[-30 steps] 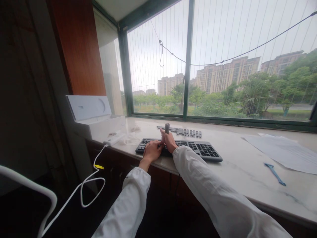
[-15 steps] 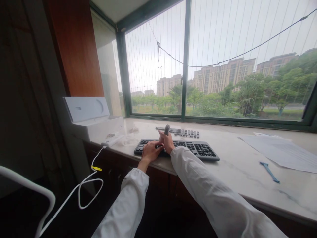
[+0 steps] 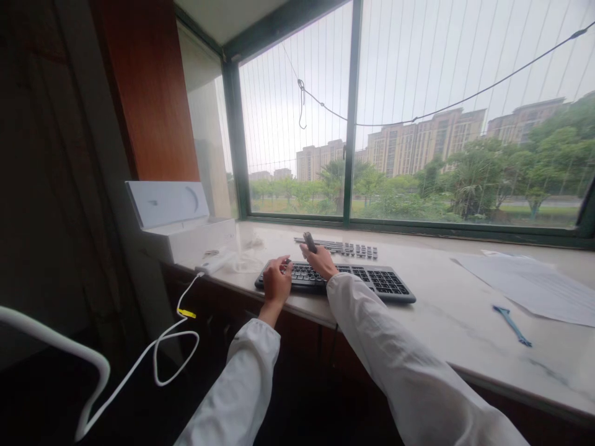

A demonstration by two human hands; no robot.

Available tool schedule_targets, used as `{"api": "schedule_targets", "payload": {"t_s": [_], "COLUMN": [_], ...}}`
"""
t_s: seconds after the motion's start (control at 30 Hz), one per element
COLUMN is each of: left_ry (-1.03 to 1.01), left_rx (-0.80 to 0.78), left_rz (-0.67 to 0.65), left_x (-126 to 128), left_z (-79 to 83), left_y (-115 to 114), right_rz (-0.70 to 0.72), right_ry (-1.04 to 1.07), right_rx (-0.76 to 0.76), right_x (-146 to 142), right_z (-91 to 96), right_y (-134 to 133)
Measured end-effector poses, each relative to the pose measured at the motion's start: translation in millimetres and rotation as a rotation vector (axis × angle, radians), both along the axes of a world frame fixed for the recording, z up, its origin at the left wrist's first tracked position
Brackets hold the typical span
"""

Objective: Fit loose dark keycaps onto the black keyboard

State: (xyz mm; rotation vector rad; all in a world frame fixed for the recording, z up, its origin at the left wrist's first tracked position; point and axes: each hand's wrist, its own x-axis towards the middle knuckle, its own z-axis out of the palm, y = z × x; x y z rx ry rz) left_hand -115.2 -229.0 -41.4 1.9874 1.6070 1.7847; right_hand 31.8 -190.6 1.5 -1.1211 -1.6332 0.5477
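Gripping a small dark grey tool (image 3: 309, 241) above the flat black keyboard (image 3: 354, 277), the right hand (image 3: 320, 265) sits beside the left hand (image 3: 277, 282), whose grip cannot be told; loose dark keycaps (image 3: 346, 249) lie behind, most keys (image 3: 385, 282) seated.

Black keyboard (image 3: 362, 280) on pale veined marble counter (image 3: 446, 316); blue tool (image 3: 512, 325), white cable (image 3: 158, 353), white sleeves (image 3: 400, 359).

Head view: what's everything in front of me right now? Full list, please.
keyboard: one, black, centre, near edge
loose keycaps: one row, dark, behind the keyboard
dark tool: one, grey-black, in the right hand
box: one, white, far left
cable: one, white, hanging off the left end
papers: few sheets, white, far right
blue tool: one, blue, beside the papers
counter: one, pale marble, across the view
left hand: one, curled, over the keyboard's left end
right hand: one, holding the dark tool
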Motion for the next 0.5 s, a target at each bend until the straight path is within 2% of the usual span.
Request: {"api": "schedule_targets", "payload": {"t_s": [0.1,0.23,0.5], "left_ry": [-0.010,-0.018,-0.033], "left_rx": [0.017,0.016,-0.064], "left_rz": [-0.022,-0.008,-0.002], "left_x": [-1,-1,-2], "left_z": [0.3,2.2,5.8], "left_y": [-2,-5,-8], "right_rz": [0.039,0.128,0.162], "right_ry": [-0.159,-0.239,-0.322], "right_rx": [0.094,0.203,0.190], "right_x": [0,0,1], "right_z": [-1.9,-5.9,-10.7], "right_y": [2,6,8]}}
